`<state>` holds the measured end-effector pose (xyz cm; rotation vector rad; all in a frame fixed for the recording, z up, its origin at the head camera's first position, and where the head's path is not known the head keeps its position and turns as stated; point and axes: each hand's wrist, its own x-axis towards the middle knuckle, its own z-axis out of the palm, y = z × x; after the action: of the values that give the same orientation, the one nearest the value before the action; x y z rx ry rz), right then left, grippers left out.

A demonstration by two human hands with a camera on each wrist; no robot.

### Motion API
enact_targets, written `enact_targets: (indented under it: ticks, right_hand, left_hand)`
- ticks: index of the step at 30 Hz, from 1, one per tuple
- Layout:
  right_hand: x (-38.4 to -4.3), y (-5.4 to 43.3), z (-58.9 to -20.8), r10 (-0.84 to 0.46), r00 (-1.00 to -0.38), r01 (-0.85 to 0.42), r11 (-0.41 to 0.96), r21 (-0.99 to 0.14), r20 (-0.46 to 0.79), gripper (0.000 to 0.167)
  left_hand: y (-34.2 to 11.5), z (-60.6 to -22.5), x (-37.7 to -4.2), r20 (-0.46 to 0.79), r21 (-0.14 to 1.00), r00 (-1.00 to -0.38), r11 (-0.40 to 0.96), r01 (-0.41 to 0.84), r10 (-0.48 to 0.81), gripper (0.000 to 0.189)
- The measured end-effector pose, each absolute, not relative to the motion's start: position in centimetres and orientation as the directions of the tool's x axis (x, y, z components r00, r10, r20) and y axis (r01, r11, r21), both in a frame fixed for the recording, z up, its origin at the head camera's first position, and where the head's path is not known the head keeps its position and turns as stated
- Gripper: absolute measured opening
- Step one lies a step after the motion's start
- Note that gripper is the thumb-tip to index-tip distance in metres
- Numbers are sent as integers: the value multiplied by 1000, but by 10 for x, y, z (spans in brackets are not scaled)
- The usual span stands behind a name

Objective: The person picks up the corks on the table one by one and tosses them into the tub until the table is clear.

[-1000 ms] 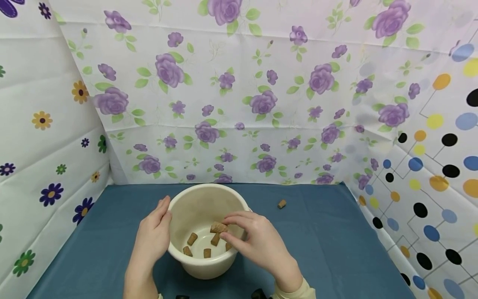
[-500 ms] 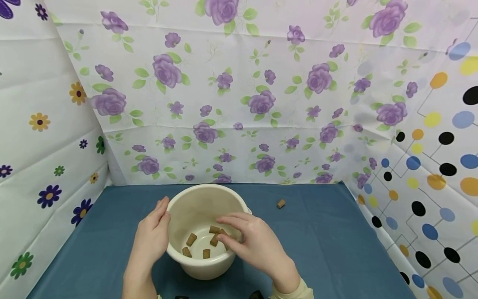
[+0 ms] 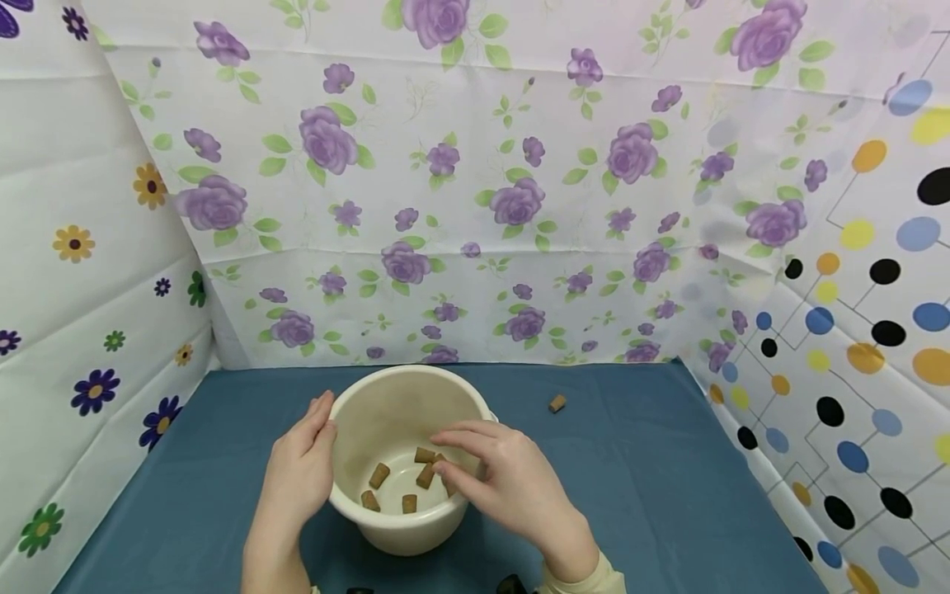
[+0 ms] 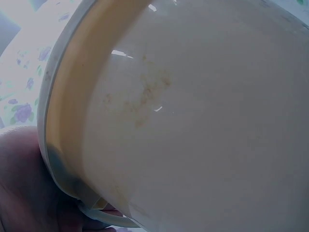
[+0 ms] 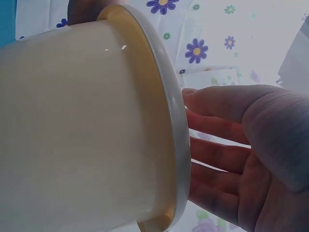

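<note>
A cream plastic bucket [image 3: 405, 528] stands on the blue cloth, tilted a little toward me in the head view. My left hand [image 3: 298, 470] grips its left side at the rim. In the left wrist view, that hand's fingers lie by the bucket's handle [image 4: 113, 220]. Inside, several brown corks lie on the bottom, among them one cork [image 3: 379, 475] at the left and another cork [image 3: 410, 503] near the front. Over the right rim reaches my right hand [image 3: 512, 478], fingers apart and relaxed, with nothing seen between them. It partly hides the corks on that side.
A single cork [image 3: 557, 403] lies on the blue cloth [image 3: 631, 487], behind and right of the bucket. Floral sheets [image 3: 475, 206] hang at the back and left, and a dotted sheet [image 3: 853, 371] at the right. Dark objects [image 3: 512, 584] show at the bottom edge.
A cork pinched by my right hand one second ago has been let go and now lies in the bucket. My left hand keeps its place on the rim.
</note>
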<state>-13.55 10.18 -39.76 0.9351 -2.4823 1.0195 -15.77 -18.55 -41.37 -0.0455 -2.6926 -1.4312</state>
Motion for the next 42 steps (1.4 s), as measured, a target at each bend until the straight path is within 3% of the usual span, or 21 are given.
enact_targets:
  ticks: [33, 42]
  right_hand:
    - [-134, 105, -397, -459, -694, -718, 507, -477, 555, 24]
    - [-137, 116, -395, -409, -696, -710, 512, -483, 590, 25]
  left_hand:
    - [-185, -413, -158, 84, 828, -996, 558, 61, -15, 52]
    - [-185, -413, -158, 87, 831, -996, 553, 65, -14, 52]
